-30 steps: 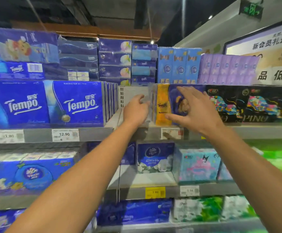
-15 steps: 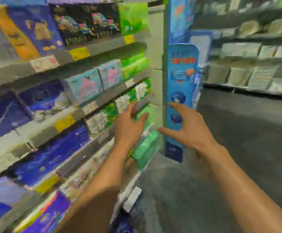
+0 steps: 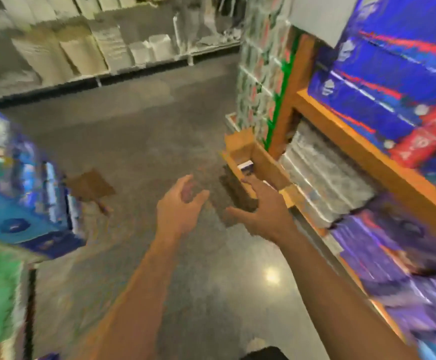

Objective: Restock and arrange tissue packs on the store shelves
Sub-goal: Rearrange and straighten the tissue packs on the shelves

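Head view is badly smeared. Both hands hang out over the grey polished floor (image 3: 138, 131) with nothing in them: left hand (image 3: 179, 206) has a loose, wide grip, right hand (image 3: 263, 211) is spread wide just beside the open brown cardboard carton (image 3: 250, 154), probably where fresh stock waits; a white-and-blue tissue pack (image 3: 246, 167) shows inside. Blue-and-red wrapped bundles (image 3: 383, 81) fill the orange-edged shelf (image 3: 362, 141) at right. No writing is legible

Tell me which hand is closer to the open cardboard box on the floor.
The right hand: its fingers reach the cardboard box by the orange rack, while the left hand hangs over bare floor.
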Demonstrator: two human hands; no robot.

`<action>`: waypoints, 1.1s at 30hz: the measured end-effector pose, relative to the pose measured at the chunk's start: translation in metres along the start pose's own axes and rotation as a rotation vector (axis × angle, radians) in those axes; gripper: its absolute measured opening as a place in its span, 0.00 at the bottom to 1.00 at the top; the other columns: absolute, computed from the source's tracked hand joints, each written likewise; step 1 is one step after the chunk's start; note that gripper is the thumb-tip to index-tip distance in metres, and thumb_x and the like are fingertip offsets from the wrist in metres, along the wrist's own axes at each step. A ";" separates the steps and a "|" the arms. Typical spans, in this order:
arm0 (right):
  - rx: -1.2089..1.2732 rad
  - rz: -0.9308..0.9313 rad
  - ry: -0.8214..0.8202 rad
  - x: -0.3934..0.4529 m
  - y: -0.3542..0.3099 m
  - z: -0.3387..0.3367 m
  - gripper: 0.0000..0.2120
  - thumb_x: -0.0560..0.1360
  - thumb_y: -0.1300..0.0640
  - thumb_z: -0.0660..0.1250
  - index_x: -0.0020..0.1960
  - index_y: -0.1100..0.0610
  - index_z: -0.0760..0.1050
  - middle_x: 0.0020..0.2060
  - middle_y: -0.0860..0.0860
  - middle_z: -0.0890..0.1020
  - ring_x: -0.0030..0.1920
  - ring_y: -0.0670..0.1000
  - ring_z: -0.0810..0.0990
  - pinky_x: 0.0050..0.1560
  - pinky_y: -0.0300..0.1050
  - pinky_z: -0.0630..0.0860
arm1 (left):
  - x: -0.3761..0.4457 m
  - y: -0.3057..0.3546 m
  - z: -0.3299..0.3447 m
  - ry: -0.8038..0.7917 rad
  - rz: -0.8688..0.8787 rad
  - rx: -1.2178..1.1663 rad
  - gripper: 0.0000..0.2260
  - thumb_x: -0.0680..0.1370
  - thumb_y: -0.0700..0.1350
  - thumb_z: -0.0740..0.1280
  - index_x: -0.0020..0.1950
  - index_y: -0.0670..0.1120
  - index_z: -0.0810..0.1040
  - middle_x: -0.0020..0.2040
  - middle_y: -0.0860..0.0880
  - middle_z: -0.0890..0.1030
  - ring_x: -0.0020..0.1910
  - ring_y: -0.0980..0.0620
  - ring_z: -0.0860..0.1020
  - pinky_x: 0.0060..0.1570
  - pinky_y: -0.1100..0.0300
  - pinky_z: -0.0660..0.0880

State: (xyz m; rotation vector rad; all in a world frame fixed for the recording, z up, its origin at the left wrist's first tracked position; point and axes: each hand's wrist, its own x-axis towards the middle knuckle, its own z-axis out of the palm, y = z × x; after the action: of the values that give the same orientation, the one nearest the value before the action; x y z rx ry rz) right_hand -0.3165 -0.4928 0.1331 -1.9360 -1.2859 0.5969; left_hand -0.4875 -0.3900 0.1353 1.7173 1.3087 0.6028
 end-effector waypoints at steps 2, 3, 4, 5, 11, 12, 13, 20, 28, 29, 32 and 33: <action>-0.001 0.125 0.002 0.015 0.042 -0.027 0.41 0.64 0.35 0.76 0.71 0.50 0.70 0.66 0.46 0.75 0.65 0.47 0.73 0.59 0.39 0.69 | 0.027 0.019 0.056 -0.117 -0.001 -0.069 0.29 0.71 0.54 0.75 0.71 0.48 0.74 0.65 0.48 0.80 0.63 0.55 0.78 0.66 0.53 0.74; 0.011 0.178 0.007 0.024 0.061 -0.035 0.40 0.65 0.37 0.77 0.71 0.50 0.70 0.66 0.46 0.76 0.64 0.48 0.74 0.60 0.42 0.71 | 0.042 0.025 0.079 -0.164 -0.010 -0.101 0.27 0.73 0.52 0.75 0.71 0.49 0.74 0.65 0.49 0.79 0.63 0.56 0.77 0.65 0.52 0.75; 0.016 0.225 0.019 0.036 0.079 -0.039 0.40 0.65 0.37 0.77 0.71 0.49 0.70 0.65 0.46 0.77 0.63 0.48 0.75 0.61 0.46 0.73 | 0.056 0.029 0.099 -0.201 -0.027 -0.114 0.25 0.75 0.48 0.74 0.71 0.49 0.73 0.64 0.50 0.78 0.63 0.56 0.77 0.63 0.54 0.75; 0.015 0.261 0.036 0.048 0.095 -0.040 0.39 0.64 0.36 0.77 0.71 0.48 0.70 0.64 0.46 0.77 0.62 0.49 0.76 0.61 0.50 0.74 | 0.073 0.031 0.116 -0.225 -0.035 -0.113 0.24 0.76 0.46 0.74 0.71 0.49 0.73 0.62 0.51 0.78 0.63 0.56 0.77 0.61 0.59 0.74; 0.020 0.473 0.129 0.149 0.171 -0.018 0.39 0.65 0.38 0.78 0.70 0.50 0.71 0.65 0.49 0.77 0.63 0.52 0.76 0.60 0.53 0.75 | 0.199 0.019 0.181 -0.370 -0.068 -0.057 0.22 0.76 0.47 0.74 0.69 0.50 0.75 0.59 0.53 0.79 0.61 0.54 0.78 0.60 0.60 0.74; 0.026 0.513 0.137 0.169 0.182 -0.014 0.38 0.65 0.38 0.78 0.71 0.49 0.70 0.66 0.49 0.77 0.63 0.52 0.76 0.60 0.54 0.76 | 0.225 0.015 0.190 -0.397 -0.076 -0.044 0.23 0.76 0.47 0.74 0.69 0.49 0.75 0.60 0.52 0.79 0.61 0.53 0.78 0.61 0.58 0.74; 0.033 0.551 0.149 0.189 0.192 -0.010 0.38 0.65 0.39 0.77 0.71 0.48 0.70 0.66 0.49 0.77 0.63 0.53 0.76 0.60 0.55 0.76 | 0.253 0.013 0.198 -0.427 -0.079 -0.025 0.23 0.76 0.47 0.74 0.70 0.49 0.75 0.61 0.50 0.79 0.61 0.53 0.78 0.61 0.58 0.74; 0.095 0.751 0.222 0.314 0.256 0.008 0.34 0.68 0.44 0.78 0.70 0.50 0.71 0.61 0.51 0.80 0.57 0.53 0.79 0.54 0.51 0.77 | 0.424 0.008 0.262 -0.592 -0.032 0.252 0.22 0.75 0.53 0.73 0.68 0.56 0.75 0.60 0.54 0.80 0.60 0.52 0.78 0.60 0.55 0.73; 0.099 0.876 0.164 0.424 0.409 0.061 0.30 0.69 0.49 0.77 0.67 0.54 0.73 0.56 0.53 0.82 0.54 0.54 0.80 0.52 0.47 0.76 | 0.561 -0.060 0.398 -0.730 -0.087 0.416 0.27 0.73 0.53 0.73 0.71 0.52 0.73 0.63 0.52 0.79 0.62 0.52 0.77 0.64 0.56 0.72; 0.093 0.890 0.135 0.435 0.433 0.074 0.29 0.69 0.48 0.77 0.67 0.54 0.73 0.56 0.53 0.82 0.54 0.55 0.80 0.51 0.46 0.75 | 0.577 -0.077 0.418 -0.740 -0.078 0.427 0.29 0.71 0.55 0.73 0.70 0.50 0.73 0.62 0.50 0.79 0.61 0.49 0.78 0.63 0.53 0.74; 0.063 0.921 0.068 0.467 0.507 0.121 0.28 0.70 0.47 0.76 0.67 0.52 0.73 0.56 0.52 0.82 0.55 0.55 0.81 0.51 0.45 0.74 | 0.628 -0.139 0.479 -0.750 -0.007 0.516 0.32 0.65 0.62 0.68 0.64 0.47 0.75 0.55 0.43 0.82 0.54 0.40 0.80 0.57 0.50 0.76; 0.065 0.934 0.048 0.476 0.530 0.139 0.27 0.70 0.48 0.76 0.66 0.53 0.73 0.57 0.52 0.82 0.56 0.55 0.81 0.53 0.47 0.76 | 0.646 -0.159 0.498 -0.756 -0.002 0.588 0.29 0.67 0.60 0.69 0.63 0.47 0.76 0.54 0.44 0.82 0.55 0.41 0.80 0.56 0.53 0.75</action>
State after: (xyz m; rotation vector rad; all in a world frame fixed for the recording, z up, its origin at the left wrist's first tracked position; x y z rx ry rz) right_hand 0.0813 -0.1380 -0.3594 -2.4168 -0.2486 1.0000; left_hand 0.0382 0.0534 -0.3318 2.0989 0.9625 -0.4721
